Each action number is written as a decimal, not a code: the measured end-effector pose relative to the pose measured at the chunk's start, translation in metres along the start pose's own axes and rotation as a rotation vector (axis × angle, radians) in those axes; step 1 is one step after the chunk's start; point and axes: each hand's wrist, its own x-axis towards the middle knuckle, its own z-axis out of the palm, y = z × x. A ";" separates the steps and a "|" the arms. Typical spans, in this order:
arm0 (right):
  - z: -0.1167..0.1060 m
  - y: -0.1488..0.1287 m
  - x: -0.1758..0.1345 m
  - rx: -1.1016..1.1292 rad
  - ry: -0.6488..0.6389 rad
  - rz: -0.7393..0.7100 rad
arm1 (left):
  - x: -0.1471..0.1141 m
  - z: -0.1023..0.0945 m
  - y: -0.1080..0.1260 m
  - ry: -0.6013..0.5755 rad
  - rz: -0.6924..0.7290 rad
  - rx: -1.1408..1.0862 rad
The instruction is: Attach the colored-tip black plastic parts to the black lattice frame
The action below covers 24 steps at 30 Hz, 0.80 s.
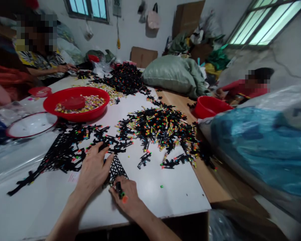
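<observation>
Head view: left hand (94,169) lies flat, fingers spread wide, pressing on a black lattice piece (116,169) on the white table (165,190), just beside a row of black toy parts (65,154). Right hand (126,197) is curled narrow, pinching a small black toy gun (120,190) with an orange tip at the lattice's near edge. Behind: big pile of toy guns (160,127), red bowl (76,103), a co-worker's hand (62,68) far left.
</observation>
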 end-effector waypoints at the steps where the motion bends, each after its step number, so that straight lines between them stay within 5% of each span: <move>1: 0.000 -0.004 0.002 -0.070 -0.020 0.026 | 0.001 0.002 -0.002 0.001 0.006 -0.006; 5: 0.008 -0.019 0.013 -0.325 -0.113 0.007 | 0.008 0.009 -0.010 0.026 0.046 -0.046; 8: -0.005 -0.006 0.014 -0.219 -0.180 -0.056 | 0.011 0.012 -0.014 -0.001 0.074 -0.062; 12: -0.069 0.049 0.026 -0.113 -0.054 -0.160 | 0.008 0.014 -0.016 -0.029 0.111 -0.103; 15: -0.127 0.089 0.062 -0.503 0.092 -0.041 | 0.005 0.014 -0.017 -0.037 0.087 -0.128; 17: -0.149 0.103 0.090 -0.648 0.045 -0.088 | 0.006 0.014 -0.017 -0.045 0.055 -0.136; 20: -0.147 0.098 0.108 -0.701 0.012 -0.272 | 0.007 0.011 -0.016 -0.060 0.033 -0.149; 24: -0.102 0.072 0.084 -0.675 0.001 -0.428 | 0.006 0.006 -0.012 -0.055 0.033 -0.156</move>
